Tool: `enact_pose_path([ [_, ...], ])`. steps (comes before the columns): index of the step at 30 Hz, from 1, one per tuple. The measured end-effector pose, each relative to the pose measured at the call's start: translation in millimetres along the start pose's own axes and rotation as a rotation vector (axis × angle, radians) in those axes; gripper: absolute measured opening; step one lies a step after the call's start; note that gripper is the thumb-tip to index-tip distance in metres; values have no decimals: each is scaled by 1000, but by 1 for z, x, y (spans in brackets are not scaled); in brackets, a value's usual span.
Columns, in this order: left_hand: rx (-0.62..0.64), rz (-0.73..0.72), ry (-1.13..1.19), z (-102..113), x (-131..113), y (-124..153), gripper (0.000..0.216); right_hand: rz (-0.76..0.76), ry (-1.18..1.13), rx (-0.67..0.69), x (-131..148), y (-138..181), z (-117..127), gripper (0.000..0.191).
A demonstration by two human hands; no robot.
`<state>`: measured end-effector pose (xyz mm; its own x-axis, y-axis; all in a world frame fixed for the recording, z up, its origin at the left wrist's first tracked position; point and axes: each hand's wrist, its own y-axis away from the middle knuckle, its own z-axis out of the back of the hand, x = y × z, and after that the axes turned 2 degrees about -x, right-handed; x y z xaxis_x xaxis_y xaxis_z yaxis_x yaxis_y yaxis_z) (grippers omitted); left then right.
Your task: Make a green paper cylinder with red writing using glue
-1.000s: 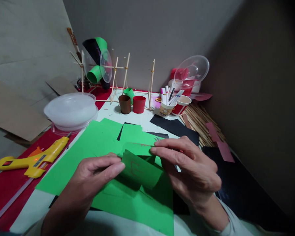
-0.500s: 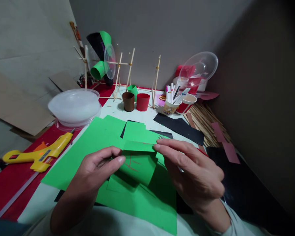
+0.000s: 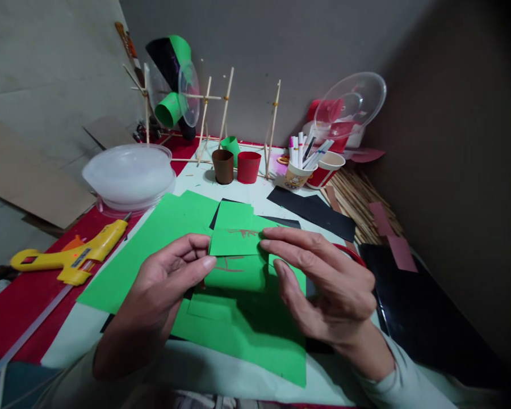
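Observation:
A small piece of green paper (image 3: 237,258) with red pen lines is curled into a roll and held above the table. My left hand (image 3: 170,281) pinches its left end between thumb and fingers. My right hand (image 3: 323,278) grips its right end, index finger stretched along the top edge. Under both hands lie larger green paper sheets (image 3: 153,238) and black paper (image 3: 313,209) on the white table top.
A yellow glue gun (image 3: 68,258) lies at the left on a red mat. Behind it sits a clear lidded bowl (image 3: 130,176). Farther back stand a brown cup (image 3: 222,166), a red cup (image 3: 248,166), a stick frame (image 3: 225,108), a cup of markers (image 3: 298,170) and bamboo sticks (image 3: 357,199).
The green piece has been curled tighter into a roll between both hands, and its upper flap with red lines now faces up. The view has tilted slightly downward.

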<state>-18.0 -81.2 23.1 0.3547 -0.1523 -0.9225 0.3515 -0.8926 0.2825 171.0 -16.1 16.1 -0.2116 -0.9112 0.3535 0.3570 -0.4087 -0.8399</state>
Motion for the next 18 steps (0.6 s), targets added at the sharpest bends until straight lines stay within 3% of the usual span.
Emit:
enact_pose_path([
  [3, -80, -32, -53, -2, 0, 4, 25, -3, 27, -19, -1, 1, -2, 18],
  [8, -34, -28, -3, -1, 1, 8, 22, -2, 29, 6, -4, 6, -3, 21],
  [11, -98, -110, -131, 1, 3, 5, 18, -17, -20, 44, -1, 7, -4, 26],
  [14, -170, -183, -266, 1, 7, 2, 17, -143, -131, -14, 2, 8, -8, 31],
  [18, -246, -254, -351, 2, 9, 1, 11, -426, -329, -177, 4, 4, -8, 32],
])
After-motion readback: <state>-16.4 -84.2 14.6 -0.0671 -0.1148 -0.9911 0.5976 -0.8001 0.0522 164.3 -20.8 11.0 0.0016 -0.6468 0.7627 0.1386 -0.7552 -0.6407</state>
